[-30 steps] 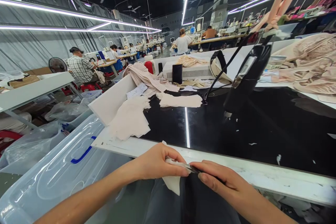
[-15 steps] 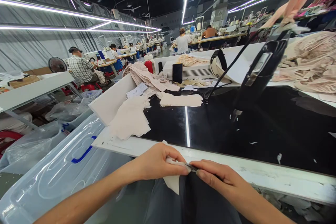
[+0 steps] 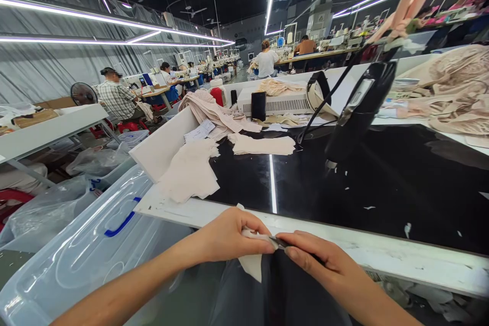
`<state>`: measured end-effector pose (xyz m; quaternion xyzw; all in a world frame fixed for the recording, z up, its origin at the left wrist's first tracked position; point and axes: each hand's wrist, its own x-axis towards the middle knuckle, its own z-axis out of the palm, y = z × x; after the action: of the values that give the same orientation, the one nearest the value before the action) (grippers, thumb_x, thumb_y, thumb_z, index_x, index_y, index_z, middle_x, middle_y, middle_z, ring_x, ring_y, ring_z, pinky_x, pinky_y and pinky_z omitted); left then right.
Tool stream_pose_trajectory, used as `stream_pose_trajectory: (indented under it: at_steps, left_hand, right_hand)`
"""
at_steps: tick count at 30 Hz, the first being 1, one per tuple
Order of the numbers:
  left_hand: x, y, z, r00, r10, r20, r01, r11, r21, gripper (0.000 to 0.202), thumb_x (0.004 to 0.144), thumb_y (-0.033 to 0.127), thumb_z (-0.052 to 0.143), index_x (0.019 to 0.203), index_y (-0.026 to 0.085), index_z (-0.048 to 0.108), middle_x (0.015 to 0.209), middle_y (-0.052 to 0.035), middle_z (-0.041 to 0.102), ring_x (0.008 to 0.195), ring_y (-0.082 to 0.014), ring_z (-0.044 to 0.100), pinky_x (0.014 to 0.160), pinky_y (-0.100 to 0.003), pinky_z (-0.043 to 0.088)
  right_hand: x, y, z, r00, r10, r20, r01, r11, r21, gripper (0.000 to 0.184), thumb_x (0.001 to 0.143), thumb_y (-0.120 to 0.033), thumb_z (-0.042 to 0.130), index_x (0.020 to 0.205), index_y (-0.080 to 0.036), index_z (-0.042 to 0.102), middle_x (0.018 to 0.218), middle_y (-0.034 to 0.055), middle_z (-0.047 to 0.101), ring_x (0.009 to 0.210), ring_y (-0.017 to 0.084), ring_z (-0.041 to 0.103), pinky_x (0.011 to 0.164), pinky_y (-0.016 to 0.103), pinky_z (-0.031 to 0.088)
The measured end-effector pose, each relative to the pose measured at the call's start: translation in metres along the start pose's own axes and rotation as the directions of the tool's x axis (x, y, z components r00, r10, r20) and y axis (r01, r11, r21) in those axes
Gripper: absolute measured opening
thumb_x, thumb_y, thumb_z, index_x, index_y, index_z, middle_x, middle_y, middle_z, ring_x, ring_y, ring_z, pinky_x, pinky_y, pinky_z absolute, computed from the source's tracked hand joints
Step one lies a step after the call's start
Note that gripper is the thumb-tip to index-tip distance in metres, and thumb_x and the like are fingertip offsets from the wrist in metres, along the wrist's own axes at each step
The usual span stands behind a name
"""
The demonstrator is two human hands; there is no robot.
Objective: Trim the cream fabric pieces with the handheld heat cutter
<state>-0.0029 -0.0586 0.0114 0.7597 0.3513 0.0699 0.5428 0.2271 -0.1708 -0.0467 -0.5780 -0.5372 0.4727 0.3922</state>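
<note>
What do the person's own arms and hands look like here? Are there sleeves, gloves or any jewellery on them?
No sleeve shows on the left forearm or the right forearm; both are bare up to the picture's edge. The left hand and the right hand wear no gloves. No ring, watch or bracelet is visible.
</note>
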Motion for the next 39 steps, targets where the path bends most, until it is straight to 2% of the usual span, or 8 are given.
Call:
stream_pose_trajectory:
  at_steps: [3, 9, 17, 28, 31, 35, 39]
  left_hand:
    - [0.0, -0.001, 0.0, 1.0, -0.011, -0.002, 0.011, 1.0, 0.004, 0.036, 0.087, 0.053, 0.086, 0.096, 0.019, 0.092, 0.084, -0.0023, 0.071, 0.082, -0.0187, 0.055, 0.071, -0.029, 0.038]
    - [0.0, -0.005, 0.002, 0.999, -0.04, -0.01, 0.04, 0.999, 0.022, 0.039, 0.086, 0.056, 0.085, 0.097, 0.019, 0.093, 0.084, -0.0028, 0.07, 0.084, -0.02, 0.056, 0.07, -0.029, 0.038]
    - [0.0, -0.003, 0.003, 1.0, -0.026, 0.005, 0.026, 0.999, 0.02, 0.033, 0.087, 0.049, 0.085, 0.098, 0.019, 0.094, 0.084, -0.0017, 0.071, 0.083, -0.0187, 0.058, 0.071, -0.028, 0.04]
    - [-0.001, -0.003, 0.003, 0.999, -0.034, 0.014, 0.033, 0.999, 0.035, 0.03, 0.09, 0.046, 0.087, 0.101, 0.019, 0.095, 0.086, -0.001, 0.074, 0.084, -0.0184, 0.06, 0.072, -0.028, 0.041]
    - [-0.001, -0.004, 0.004, 1.0, -0.019, 0.017, 0.019, 0.999, 0.044, 0.029, 0.09, 0.046, 0.087, 0.098, 0.019, 0.093, 0.085, -0.0004, 0.072, 0.084, -0.0179, 0.06, 0.073, -0.028, 0.041]
    - [-0.002, -0.004, 0.006, 1.0, -0.003, 0.016, 0.002, 0.999, 0.043, 0.028, 0.089, 0.046, 0.085, 0.094, 0.019, 0.091, 0.082, 0.0007, 0.069, 0.081, -0.0168, 0.058, 0.072, -0.028, 0.04]
    - [-0.002, -0.003, 0.006, 1.0, -0.007, 0.013, 0.007, 1.0, 0.025, 0.03, 0.089, 0.048, 0.085, 0.093, 0.019, 0.09, 0.08, 0.001, 0.066, 0.079, -0.0164, 0.054, 0.069, -0.028, 0.037]
  right_hand:
    - [-0.001, 0.001, 0.001, 1.0, -0.011, -0.013, 0.011, 1.0, -0.024, 0.06, 0.099, -0.086, 0.07, 0.122, -0.036, 0.096, 0.119, 0.0095, 0.087, 0.126, 0.04, 0.078, 0.106, 0.048, 0.064]
    - [0.002, 0.009, 0.002, 0.998, -0.056, 0.034, 0.059, 0.995, -0.076, 0.063, 0.105, -0.086, 0.063, 0.127, -0.037, 0.094, 0.117, 0.009, 0.086, 0.117, 0.037, 0.078, 0.101, 0.044, 0.064]
    - [0.003, 0.019, 0.003, 0.994, -0.078, 0.077, 0.088, 0.986, -0.138, 0.066, 0.109, -0.085, 0.054, 0.135, -0.036, 0.09, 0.119, 0.0079, 0.085, 0.115, 0.033, 0.077, 0.099, 0.041, 0.062]
    - [0.004, 0.02, 0.004, 0.996, -0.073, 0.053, 0.079, 0.988, -0.131, 0.064, 0.107, -0.085, 0.058, 0.129, -0.036, 0.093, 0.107, 0.0059, 0.083, 0.104, 0.03, 0.076, 0.093, 0.04, 0.059]
    - [0.004, 0.02, 0.004, 0.996, -0.063, 0.059, 0.07, 0.99, -0.123, 0.062, 0.106, -0.084, 0.06, 0.126, -0.036, 0.094, 0.109, 0.006, 0.084, 0.107, 0.031, 0.077, 0.093, 0.039, 0.06]
    - [0.006, 0.022, 0.006, 0.996, -0.08, 0.035, 0.083, 0.99, -0.116, 0.06, 0.105, -0.083, 0.061, 0.123, -0.037, 0.095, 0.103, 0.0053, 0.083, 0.101, 0.029, 0.077, 0.091, 0.039, 0.062]
    - [0.003, 0.02, 0.007, 0.996, -0.085, 0.001, 0.085, 0.993, -0.087, 0.062, 0.104, -0.085, 0.063, 0.125, -0.036, 0.095, 0.113, 0.0075, 0.088, 0.118, 0.034, 0.081, 0.095, 0.039, 0.066]
